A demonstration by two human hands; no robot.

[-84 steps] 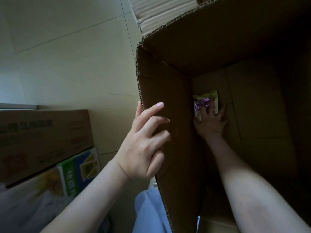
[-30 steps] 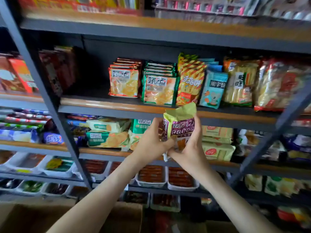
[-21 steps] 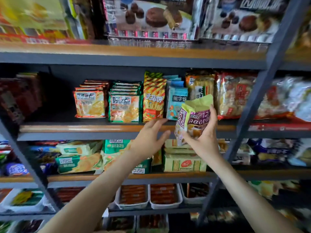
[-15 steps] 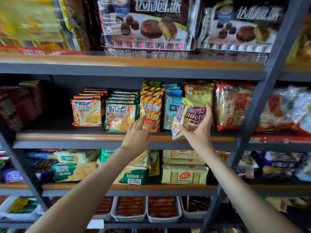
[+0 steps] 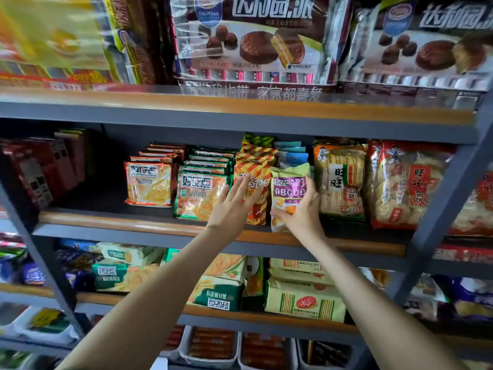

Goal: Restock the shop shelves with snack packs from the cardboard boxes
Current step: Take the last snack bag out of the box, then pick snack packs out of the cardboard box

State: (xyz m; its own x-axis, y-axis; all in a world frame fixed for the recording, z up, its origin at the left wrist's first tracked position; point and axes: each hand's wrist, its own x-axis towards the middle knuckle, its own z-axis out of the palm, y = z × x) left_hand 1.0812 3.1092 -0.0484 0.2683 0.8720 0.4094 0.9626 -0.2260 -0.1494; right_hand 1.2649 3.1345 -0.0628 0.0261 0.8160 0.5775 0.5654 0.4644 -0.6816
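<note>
My right hand [image 5: 301, 214] grips a green and purple snack pack [image 5: 288, 192] marked ABCDE and holds it upright at the front of the middle shelf [image 5: 128, 222]. The pack stands in front of blue packs [image 5: 292, 156], between an orange striped pack [image 5: 253, 169] and a yellow rice cracker bag [image 5: 340, 180]. My left hand [image 5: 234, 206] is open, fingers straight, lying against the orange striped pack. No cardboard box is in view.
Rows of orange packs [image 5: 148, 184] and green packs [image 5: 198, 194] stand left of my hands, with a dark gap further left. Chocolate pie boxes [image 5: 253, 38] fill the top shelf. A slanted grey upright [image 5: 448, 198] crosses at the right. Lower shelves hold more packs.
My right hand took the pack out of the box, raised it to the middle shelf and pushed it in among the packs. My left hand let go of it and reached to the striped pack.
</note>
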